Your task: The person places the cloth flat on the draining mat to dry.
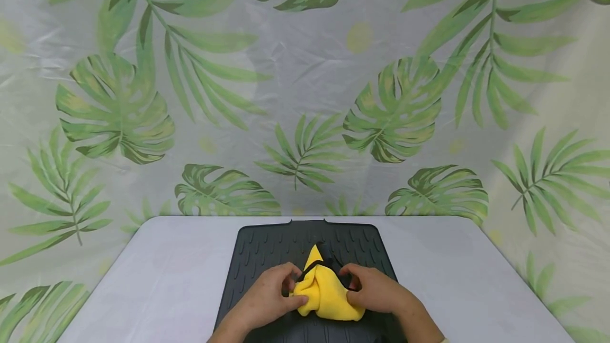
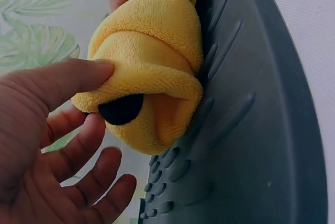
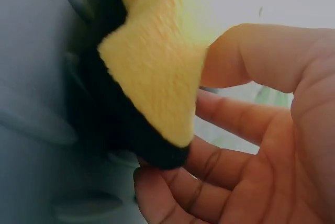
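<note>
One dark ridged mat (image 1: 257, 250) lies on the white table (image 1: 157, 274), reaching close to the table's far edge; its near edge runs out of the picture. A sheet printed with green leaves (image 1: 116, 105) hangs beyond that far edge, spanning the head view from left to right.

Coming in over the mat's left edge, the left hand (image 1: 271, 296) pinches the left side of a yellow cloth (image 1: 329, 294). Its thumb presses on the fuzzy surface from above, while the nearest fingers bend in below, beside a rounded black patch (image 2: 121, 110). In the left wrist view the last two fingers curl loosely, apart from the cloth, so the hand is only partly closed.

The yellow cloth sits folded and bunched on the mat, about midway between its left and right edges, with one pointed corner turned toward the mat's far edge. A thin black band (image 1: 314, 264) crosses it just below that point, and something dark lies beside the tip; what it is cannot be told.

On the right, the right hand (image 1: 374, 289) grips the cloth's right side, thumb against the yellow fabric and fingers bent. The right wrist view shows black edging (image 3: 168, 157) along the fabric, with fingertips curled about its lower end. A pale sleeve cuff (image 1: 445, 340) shows at that forearm.
</note>
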`<state>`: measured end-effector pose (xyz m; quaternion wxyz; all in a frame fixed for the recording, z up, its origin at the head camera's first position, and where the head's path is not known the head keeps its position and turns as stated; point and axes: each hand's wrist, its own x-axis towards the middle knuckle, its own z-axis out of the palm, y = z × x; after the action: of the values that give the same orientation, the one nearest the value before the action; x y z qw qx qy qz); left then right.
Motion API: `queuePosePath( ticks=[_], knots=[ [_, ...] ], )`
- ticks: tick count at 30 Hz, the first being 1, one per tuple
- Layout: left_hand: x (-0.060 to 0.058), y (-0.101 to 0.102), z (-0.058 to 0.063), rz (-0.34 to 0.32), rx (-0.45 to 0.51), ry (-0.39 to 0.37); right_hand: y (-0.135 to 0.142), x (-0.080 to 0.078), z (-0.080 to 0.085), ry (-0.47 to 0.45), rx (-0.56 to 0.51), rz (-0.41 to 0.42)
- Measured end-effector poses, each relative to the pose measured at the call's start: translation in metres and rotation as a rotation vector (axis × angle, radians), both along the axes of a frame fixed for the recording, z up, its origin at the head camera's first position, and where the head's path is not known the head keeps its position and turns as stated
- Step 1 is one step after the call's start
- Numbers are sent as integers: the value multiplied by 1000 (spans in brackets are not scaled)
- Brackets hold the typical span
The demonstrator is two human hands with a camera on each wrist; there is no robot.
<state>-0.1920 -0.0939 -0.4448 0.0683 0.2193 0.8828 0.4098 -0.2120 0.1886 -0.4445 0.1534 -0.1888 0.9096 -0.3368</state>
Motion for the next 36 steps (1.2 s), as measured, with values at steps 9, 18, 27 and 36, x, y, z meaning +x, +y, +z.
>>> queuePosePath(
  ticks=[9, 18, 27, 36],
  knots=[
    [-1, -3, 2, 28, 23, 110, 12, -3, 7, -48, -66, 28],
    [-1, -7, 8, 97, 139, 100, 13, -10, 6, 69, -264, -174],
    [-5, -26, 19, 210, 146, 52, 14, -7, 13, 173, -379, -388],
    [-7, -48, 34, 288, 173, 19, 17, -5, 26, 127, -433, -413]
  ],
)
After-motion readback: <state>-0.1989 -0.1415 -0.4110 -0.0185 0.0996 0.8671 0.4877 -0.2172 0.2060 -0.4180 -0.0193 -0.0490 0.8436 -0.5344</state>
